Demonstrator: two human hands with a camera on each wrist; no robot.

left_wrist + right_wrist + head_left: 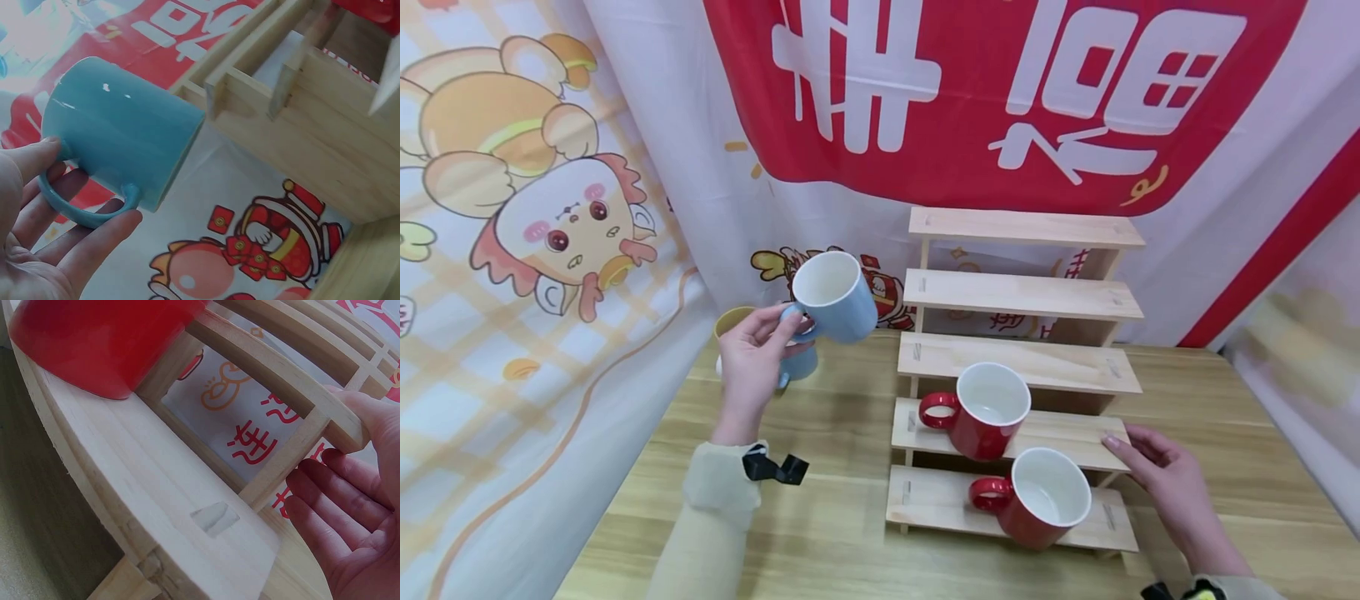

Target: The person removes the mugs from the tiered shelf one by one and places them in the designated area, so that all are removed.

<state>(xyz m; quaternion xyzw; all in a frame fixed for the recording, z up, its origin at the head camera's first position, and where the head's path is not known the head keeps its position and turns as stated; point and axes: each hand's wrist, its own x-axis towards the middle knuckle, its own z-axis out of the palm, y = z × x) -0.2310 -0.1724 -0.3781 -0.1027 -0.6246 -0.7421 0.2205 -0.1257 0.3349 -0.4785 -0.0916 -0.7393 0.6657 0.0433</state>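
My left hand (751,367) holds a light blue mug (850,312) by its handle, in the air left of a stepped wooden rack (1022,362). In the left wrist view the blue mug (125,119) is tilted, with fingers around and through its handle. My right hand (1176,487) grips the right end of the rack's second step from the bottom, thumb on top and fingers below. A red mug (981,437) stands on that step, and another red mug (1036,521) stands on the lowest step. Both handles point left.
Behind my left hand, partly hidden, are another blue mug (801,363) and a yellow mug (730,319) on the wood-grain table (827,500). A printed cloth (647,125) hangs at the left, and a red-and-white banner (970,158) hangs behind the rack.
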